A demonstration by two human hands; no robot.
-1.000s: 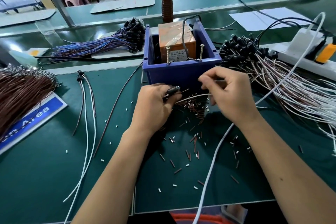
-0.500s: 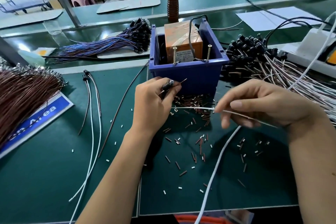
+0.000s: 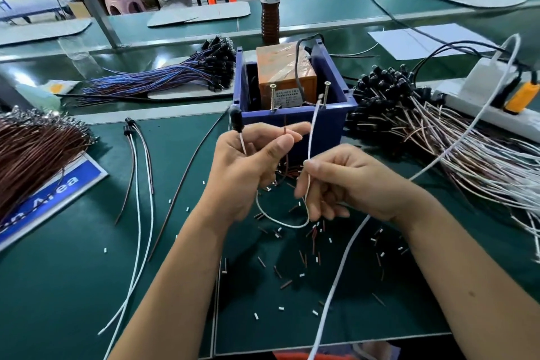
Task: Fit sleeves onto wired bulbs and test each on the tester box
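My left hand point(image 3: 245, 166) grips a wired bulb, whose black sleeved head point(image 3: 236, 121) sticks up above the fist, and pinches its brown wire end point(image 3: 285, 129) between thumb and forefinger. My right hand point(image 3: 336, 184) pinches the bulb's white wire point(image 3: 313, 126) and holds its bare tip against the right screw point(image 3: 325, 93) of the tester box point(image 3: 295, 114). The tester is a blue bin holding an orange unit, with a left screw point(image 3: 273, 95) too. The white wire loops below both hands. Short loose sleeves point(image 3: 292, 266) litter the green mat.
A heap of black-headed bulbs with white and brown wires point(image 3: 423, 114) lies right of the box, blue-wired ones point(image 3: 181, 73) behind left, brown wires point(image 3: 32, 146) far left. Two wired bulbs point(image 3: 137, 161) lie on the mat. A power strip point(image 3: 491, 102) and a thick white cable point(image 3: 347, 254) are at right. A bottle point(image 3: 270, 0) stands behind.
Both hands rose towards the box. My right hand brought the white wire's tip up to the right screw. My left hand turned the bulb upright and lifted the brown wire end.
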